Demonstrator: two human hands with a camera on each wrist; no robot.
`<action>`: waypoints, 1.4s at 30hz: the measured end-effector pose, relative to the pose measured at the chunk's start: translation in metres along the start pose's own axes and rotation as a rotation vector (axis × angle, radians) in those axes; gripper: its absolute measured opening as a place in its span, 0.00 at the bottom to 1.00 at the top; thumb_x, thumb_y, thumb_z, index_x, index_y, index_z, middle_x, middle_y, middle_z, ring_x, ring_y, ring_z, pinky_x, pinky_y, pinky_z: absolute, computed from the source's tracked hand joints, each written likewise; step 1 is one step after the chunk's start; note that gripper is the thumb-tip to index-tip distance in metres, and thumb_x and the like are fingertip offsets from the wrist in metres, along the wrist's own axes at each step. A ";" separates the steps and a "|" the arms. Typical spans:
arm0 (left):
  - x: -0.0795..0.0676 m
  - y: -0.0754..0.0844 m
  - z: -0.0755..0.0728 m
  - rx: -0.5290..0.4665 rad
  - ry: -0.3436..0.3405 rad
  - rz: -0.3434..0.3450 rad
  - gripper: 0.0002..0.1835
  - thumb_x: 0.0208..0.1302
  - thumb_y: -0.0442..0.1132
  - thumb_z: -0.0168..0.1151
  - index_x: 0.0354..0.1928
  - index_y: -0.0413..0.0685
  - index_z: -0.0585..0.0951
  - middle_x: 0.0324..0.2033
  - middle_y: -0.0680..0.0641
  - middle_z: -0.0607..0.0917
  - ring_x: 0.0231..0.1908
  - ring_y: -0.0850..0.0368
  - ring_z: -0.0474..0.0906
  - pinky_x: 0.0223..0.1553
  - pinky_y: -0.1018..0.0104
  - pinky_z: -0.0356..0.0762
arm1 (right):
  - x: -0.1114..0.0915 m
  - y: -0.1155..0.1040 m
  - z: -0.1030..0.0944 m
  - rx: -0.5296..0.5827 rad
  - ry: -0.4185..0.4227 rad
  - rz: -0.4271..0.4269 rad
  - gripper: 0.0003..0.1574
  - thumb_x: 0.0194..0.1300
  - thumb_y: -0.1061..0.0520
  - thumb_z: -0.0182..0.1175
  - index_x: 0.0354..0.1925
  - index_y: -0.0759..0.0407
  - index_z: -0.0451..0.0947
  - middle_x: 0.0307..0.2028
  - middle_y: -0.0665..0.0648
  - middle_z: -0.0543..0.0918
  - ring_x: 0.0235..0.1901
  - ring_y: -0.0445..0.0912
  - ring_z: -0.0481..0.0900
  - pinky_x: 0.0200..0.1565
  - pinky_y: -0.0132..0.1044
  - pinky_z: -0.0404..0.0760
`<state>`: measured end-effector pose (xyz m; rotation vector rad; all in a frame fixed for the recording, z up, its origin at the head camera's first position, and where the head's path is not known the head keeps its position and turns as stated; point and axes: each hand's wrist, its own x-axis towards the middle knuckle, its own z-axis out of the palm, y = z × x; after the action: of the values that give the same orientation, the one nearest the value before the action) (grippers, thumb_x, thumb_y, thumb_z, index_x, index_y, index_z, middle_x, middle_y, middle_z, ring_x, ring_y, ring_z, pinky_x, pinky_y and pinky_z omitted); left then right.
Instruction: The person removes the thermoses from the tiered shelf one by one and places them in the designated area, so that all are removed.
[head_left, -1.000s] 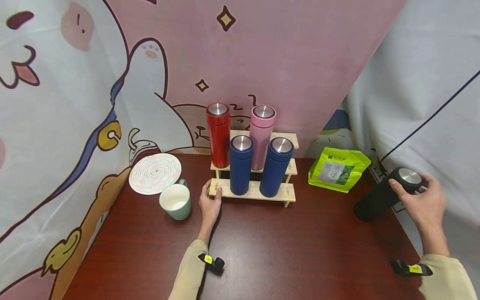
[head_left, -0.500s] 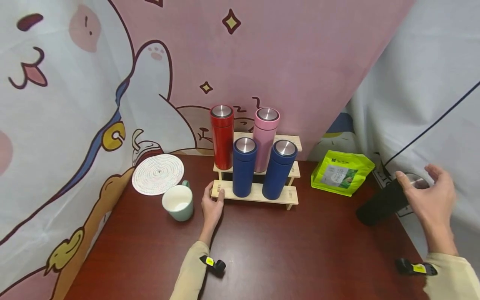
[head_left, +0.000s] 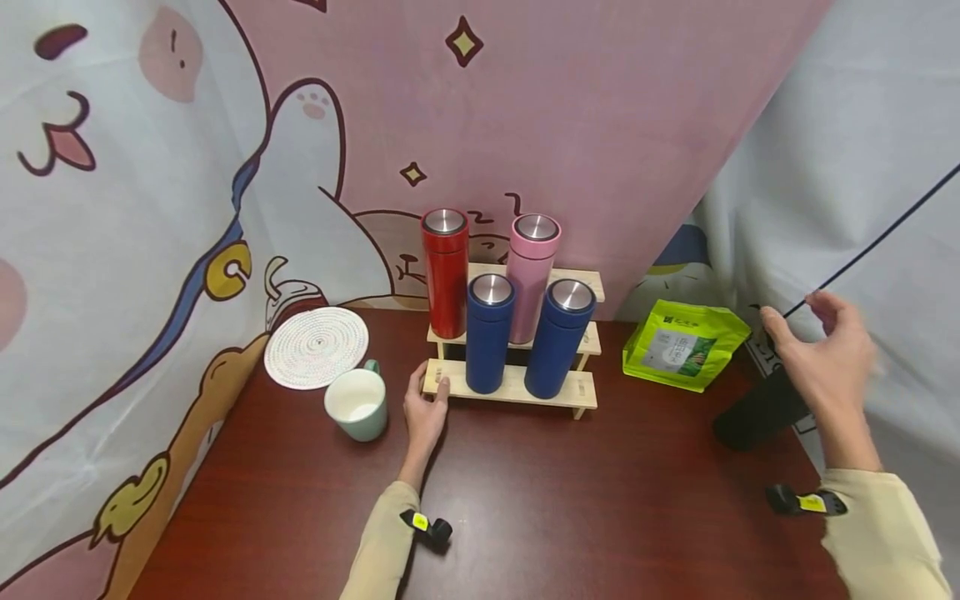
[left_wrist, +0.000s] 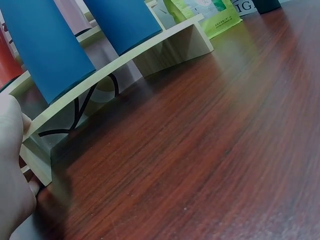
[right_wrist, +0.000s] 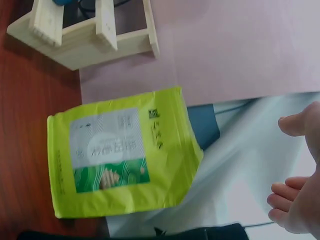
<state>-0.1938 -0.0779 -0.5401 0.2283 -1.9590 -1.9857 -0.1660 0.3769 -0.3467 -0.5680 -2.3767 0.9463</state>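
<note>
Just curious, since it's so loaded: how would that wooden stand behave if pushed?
The wooden stand is probably stiff, being built of flat boards. Tall bottles stand on its narrow steps, so a shove could tip them. The left hand, gripping one end, may steady it.

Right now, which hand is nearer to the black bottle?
Right. The right hand is by the black bottle, hiding its upper end in the head view; the left hand is far left of the bottle, holding the wooden rack.
</note>
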 end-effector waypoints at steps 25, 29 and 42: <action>0.000 0.002 0.001 -0.016 0.022 0.009 0.28 0.65 0.25 0.64 0.67 0.27 0.71 0.57 0.28 0.82 0.55 0.38 0.81 0.47 0.78 0.76 | 0.002 -0.070 0.039 0.229 -0.063 -0.125 0.42 0.67 0.40 0.64 0.72 0.55 0.67 0.67 0.60 0.75 0.70 0.48 0.70 0.73 0.37 0.64; 0.000 0.004 0.001 -0.003 0.007 0.004 0.29 0.65 0.26 0.64 0.67 0.28 0.70 0.57 0.28 0.82 0.55 0.39 0.81 0.47 0.77 0.75 | 0.002 -0.080 0.043 0.242 -0.080 -0.141 0.42 0.67 0.41 0.64 0.72 0.55 0.66 0.67 0.60 0.75 0.70 0.49 0.70 0.73 0.37 0.64; -0.001 0.002 0.000 0.020 0.016 -0.014 0.29 0.66 0.27 0.64 0.68 0.30 0.70 0.57 0.30 0.82 0.53 0.40 0.81 0.44 0.80 0.75 | -0.003 -0.117 0.060 0.306 -0.195 -0.223 0.44 0.67 0.40 0.64 0.73 0.56 0.64 0.68 0.60 0.74 0.70 0.52 0.70 0.73 0.41 0.65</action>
<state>-0.1924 -0.0777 -0.5388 0.2619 -1.9731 -1.9679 -0.2213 0.2669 -0.3011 -0.0953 -2.3339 1.2762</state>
